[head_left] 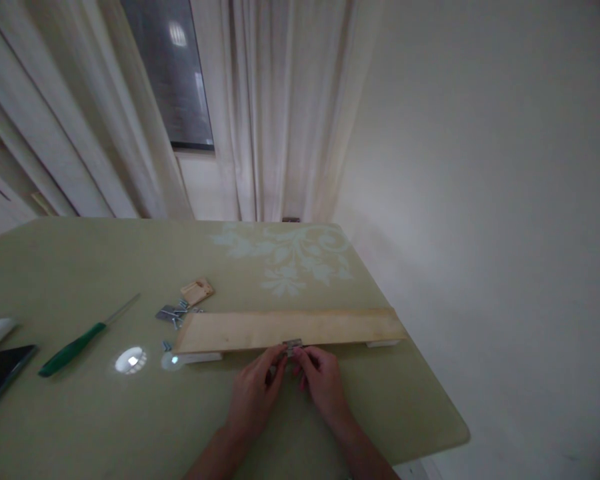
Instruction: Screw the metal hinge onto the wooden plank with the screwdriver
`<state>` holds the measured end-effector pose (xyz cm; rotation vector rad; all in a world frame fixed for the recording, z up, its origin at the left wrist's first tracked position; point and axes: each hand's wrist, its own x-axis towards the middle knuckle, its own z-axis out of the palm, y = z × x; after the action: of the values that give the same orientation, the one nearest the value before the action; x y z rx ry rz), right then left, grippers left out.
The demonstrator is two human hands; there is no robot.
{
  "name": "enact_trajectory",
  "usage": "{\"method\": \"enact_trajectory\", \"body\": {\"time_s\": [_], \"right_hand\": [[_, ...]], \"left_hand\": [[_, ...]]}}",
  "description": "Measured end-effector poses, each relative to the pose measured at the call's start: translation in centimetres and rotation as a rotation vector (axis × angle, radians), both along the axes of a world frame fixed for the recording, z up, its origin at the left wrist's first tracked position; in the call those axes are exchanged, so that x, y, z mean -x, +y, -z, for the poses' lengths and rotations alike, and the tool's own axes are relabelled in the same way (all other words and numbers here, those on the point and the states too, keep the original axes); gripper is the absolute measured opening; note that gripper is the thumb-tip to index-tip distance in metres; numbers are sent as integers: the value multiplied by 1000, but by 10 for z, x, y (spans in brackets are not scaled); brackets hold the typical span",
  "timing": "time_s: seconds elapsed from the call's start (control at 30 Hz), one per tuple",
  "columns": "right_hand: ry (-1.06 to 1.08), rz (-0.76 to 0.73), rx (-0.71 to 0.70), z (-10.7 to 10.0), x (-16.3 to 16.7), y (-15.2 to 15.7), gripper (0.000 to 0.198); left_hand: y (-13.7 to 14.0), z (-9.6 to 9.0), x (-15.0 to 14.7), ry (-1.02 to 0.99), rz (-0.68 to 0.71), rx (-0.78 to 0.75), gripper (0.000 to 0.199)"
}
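A small metal hinge lies against the front edge of a long wooden board. My left hand pinches the hinge's left side between thumb and fingers. On its right side, the thumb and forefinger of my right hand close on the same hinge. The board is raised on a pale block at its left end and another pale block near its right end. My fingertips partly cover the hinge.
Left of the board are several loose screws, a metal plate and a small wooden piece. A green-handled screwdriver lies farther left, near a dark flat device. The table's right edge runs close to the board's end.
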<state>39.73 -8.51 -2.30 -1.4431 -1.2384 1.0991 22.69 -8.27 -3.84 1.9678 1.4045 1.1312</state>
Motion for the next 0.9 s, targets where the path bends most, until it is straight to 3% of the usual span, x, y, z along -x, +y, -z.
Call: {"method": "enact_trajectory", "body": {"time_s": [0.57,0.9], "right_hand": [[-192,8,-77,3,3,-2,57],[-221,127,-156,5,2,-6,57]], "left_hand": [[6,8,-2,114,-85,-141,31],[7,8,-2,148,-71,-178,32]]}}
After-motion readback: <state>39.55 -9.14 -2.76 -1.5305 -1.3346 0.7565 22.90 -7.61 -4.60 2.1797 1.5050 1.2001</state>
